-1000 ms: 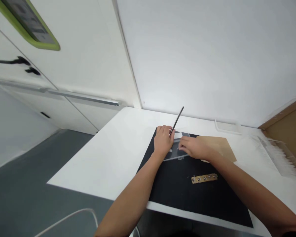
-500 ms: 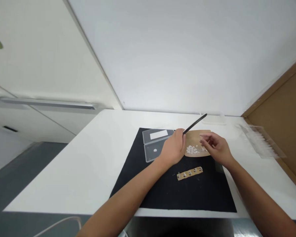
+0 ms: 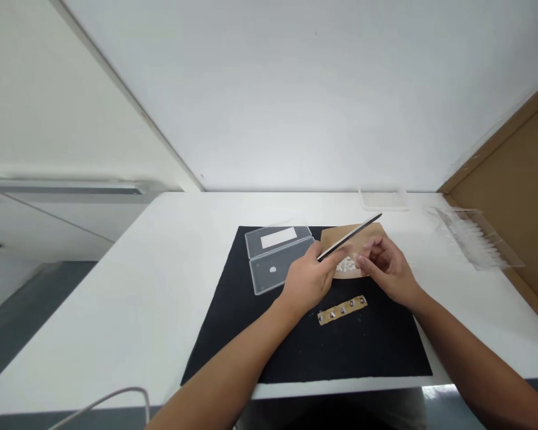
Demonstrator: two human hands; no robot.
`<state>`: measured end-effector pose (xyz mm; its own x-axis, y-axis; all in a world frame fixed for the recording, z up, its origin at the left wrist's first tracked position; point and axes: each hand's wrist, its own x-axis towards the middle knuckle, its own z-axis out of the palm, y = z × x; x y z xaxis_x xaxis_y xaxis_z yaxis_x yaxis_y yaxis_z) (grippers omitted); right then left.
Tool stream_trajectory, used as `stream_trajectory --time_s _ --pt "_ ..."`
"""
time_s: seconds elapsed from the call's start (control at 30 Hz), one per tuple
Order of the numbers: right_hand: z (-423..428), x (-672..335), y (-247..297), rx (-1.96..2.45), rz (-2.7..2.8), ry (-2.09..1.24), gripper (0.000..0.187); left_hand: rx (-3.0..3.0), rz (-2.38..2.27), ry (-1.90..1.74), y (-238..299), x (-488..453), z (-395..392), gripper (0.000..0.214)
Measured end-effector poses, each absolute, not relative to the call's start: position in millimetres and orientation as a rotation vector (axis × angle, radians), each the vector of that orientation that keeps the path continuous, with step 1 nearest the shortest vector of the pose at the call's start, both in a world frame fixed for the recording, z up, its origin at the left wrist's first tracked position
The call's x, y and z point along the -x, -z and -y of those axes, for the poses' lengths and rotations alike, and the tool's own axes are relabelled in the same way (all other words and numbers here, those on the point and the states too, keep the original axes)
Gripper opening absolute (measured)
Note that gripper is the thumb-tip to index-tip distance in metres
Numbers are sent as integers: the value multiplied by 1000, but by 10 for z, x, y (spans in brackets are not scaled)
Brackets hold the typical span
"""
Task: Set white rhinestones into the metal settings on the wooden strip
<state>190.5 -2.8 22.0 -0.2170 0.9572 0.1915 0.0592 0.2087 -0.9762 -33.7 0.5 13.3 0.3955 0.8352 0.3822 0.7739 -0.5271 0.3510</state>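
Note:
My left hand (image 3: 308, 276) is closed around a slim, dark stick-like tool (image 3: 350, 236) with a pale upper face. The tool slants up to the right, its far end free. Across from it, my right hand (image 3: 388, 269) has its fingers curled in toward the thumb over the brown sheet's right side; anything between the fingertips is too small to make out. Small white pieces (image 3: 346, 264) lie heaped on the brown sheet (image 3: 334, 235), partly behind my hands. Nearer me lies a tan strip (image 3: 342, 310) with several shiny round metal parts in a row.
An open, clear hinged case (image 3: 262, 278) with a white label and one white piece lies left of my hands on a black mat (image 3: 341, 352). On the white table (image 3: 130, 310), clear plastic trays (image 3: 475, 242) stand at right beside a brown panel (image 3: 511, 179).
The tool in my left hand has tipped lower and shows its pale face. My right hand's fingers have curled in more, closer to my left hand. The camera view has shifted slightly.

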Motion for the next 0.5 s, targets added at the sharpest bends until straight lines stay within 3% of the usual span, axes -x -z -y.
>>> stream_trajectory --time_s 0.23,0.5 --pt "78 -1897 -329 915 1440 -1348 35 -2506 -1393 -781 -173 354 23 31" --pt "93 -1902 -245 935 1552 -1387 21 -2521 -1266 -841 -159 375 36 36"
